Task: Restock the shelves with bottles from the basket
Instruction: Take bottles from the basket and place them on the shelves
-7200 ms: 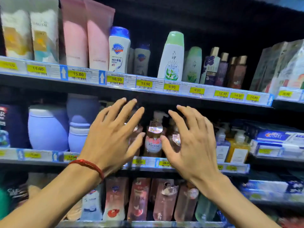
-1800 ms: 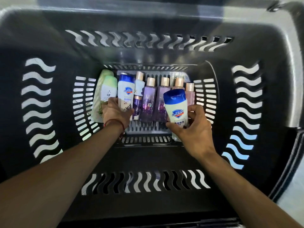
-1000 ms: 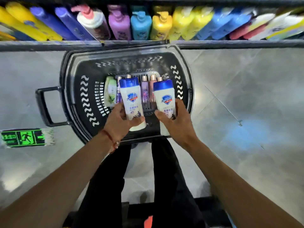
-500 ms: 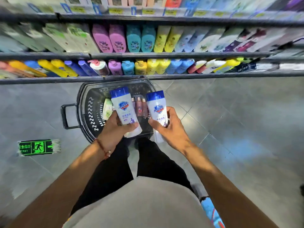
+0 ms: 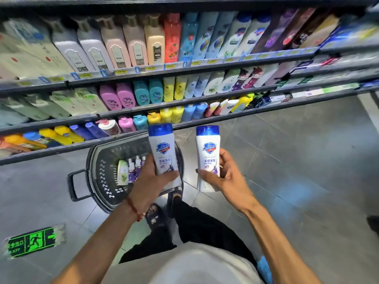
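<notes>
My left hand [image 5: 148, 182] grips a white Safeguard bottle with a blue cap [image 5: 163, 149], held upright above the basket. My right hand [image 5: 223, 177] grips a second, identical white bottle [image 5: 208, 154] beside it, a little to the right. Below them on the floor stands the black plastic basket [image 5: 98, 171]; a pale green bottle [image 5: 123, 175] and several small purple bottles [image 5: 134, 169] still lie inside. The store shelves [image 5: 184, 68] rise in front of me, full of coloured bottles.
Grey tiled floor [image 5: 297, 160] stretches to the right of the basket. The basket's handle [image 5: 71, 185] sticks out to the left. A green exit sign sticker [image 5: 30, 241] lies on the floor at lower left. My feet in sandals [image 5: 155, 216] stand just behind the basket.
Both hands have lifted the two white bottles out of the basket and raised them. My head has tilted up, so more shelf rows now show and the basket looks smaller.
</notes>
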